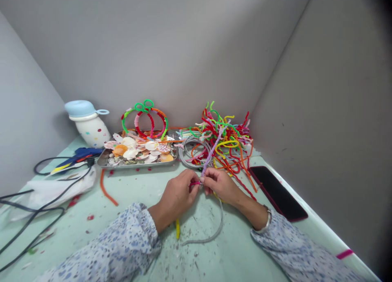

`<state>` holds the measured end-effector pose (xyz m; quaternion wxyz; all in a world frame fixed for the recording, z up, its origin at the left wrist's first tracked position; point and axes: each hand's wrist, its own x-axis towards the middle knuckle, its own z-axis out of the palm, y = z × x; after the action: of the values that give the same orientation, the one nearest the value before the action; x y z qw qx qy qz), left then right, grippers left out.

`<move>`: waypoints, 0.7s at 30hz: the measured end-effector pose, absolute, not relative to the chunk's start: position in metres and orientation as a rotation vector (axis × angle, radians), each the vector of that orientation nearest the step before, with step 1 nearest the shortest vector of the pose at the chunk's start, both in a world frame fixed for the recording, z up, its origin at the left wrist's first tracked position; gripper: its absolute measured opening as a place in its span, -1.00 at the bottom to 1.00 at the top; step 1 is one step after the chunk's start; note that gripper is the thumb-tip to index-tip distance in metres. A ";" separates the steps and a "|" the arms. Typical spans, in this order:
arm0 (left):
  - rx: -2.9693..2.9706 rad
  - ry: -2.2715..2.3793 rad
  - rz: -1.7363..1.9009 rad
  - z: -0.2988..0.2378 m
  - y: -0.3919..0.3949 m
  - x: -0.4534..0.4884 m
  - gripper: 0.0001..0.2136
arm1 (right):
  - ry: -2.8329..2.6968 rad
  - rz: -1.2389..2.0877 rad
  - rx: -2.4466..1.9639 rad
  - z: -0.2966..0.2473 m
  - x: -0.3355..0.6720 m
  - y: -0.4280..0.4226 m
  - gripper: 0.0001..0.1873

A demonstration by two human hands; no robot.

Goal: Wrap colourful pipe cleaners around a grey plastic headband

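Low over the middle of the table, my left hand (177, 192) is closed in a pinch on a short magenta pipe cleaner (195, 183). Right beside it, my right hand (221, 185) pinches the lower end of a lilac pipe cleaner (212, 151), which slants up and away. The fingertips of both hands nearly meet, and they hide how the two pipe cleaners join. A grey wire (219, 227) curves down from under my right hand to the tabletop. Below my left hand pokes out a yellow pipe cleaner end (178, 229).
Behind my hands lie a coil of grey wire (183, 153) and a tangled pipe cleaner heap (232, 139). A metal tray (137, 166) bears shells and pipe cleaner rings (136, 121). Leftward are a bottle (90, 129), a blue-handled tool (82, 154) and black cables (39, 210); rightward, a phone (278, 194).
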<state>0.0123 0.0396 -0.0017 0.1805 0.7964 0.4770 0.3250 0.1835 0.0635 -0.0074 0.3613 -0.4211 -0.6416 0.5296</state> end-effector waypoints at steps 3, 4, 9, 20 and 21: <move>2.251 1.340 0.920 -0.002 0.040 0.012 -0.96 | -1.648 1.369 -1.085 -0.007 0.183 0.063 -0.78; 2.251 1.335 0.920 -0.002 0.041 0.012 -0.96 | -1.646 1.375 -1.087 -0.007 0.183 0.062 -0.78; 2.240 1.298 0.948 -0.002 0.041 0.011 -0.96 | -1.654 1.370 -1.099 -0.007 0.183 0.062 -0.78; 2.303 1.218 0.949 0.000 0.042 0.010 -0.93 | -1.688 1.316 -1.025 -0.009 0.183 0.061 -0.80; 2.319 1.221 0.939 0.000 0.042 0.010 -0.93 | -1.692 1.311 -1.023 -0.009 0.183 0.061 -0.80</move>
<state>0.0098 0.0425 -0.0002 0.1779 0.8197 0.4317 0.3318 0.1833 0.0613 -0.0088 0.3753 -0.3996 -0.6611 0.5123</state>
